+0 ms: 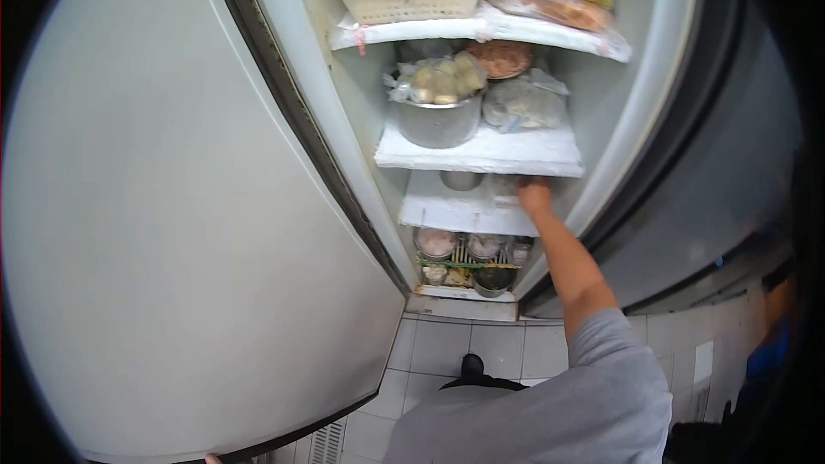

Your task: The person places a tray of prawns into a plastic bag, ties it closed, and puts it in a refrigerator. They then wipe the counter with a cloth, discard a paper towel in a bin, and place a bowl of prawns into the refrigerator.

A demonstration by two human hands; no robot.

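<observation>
Inside the open freezer, the right hand (534,196) reached a frosted shelf (455,206), its grip hidden; whatever lay there likely handled hard, cold and slippery; the left hand (211,460) barely showed.

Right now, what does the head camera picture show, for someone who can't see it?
The person's right hand reaches into an open freezer, onto a frosted shelf. A metal pot of bagged food sits on the shelf above.
</observation>
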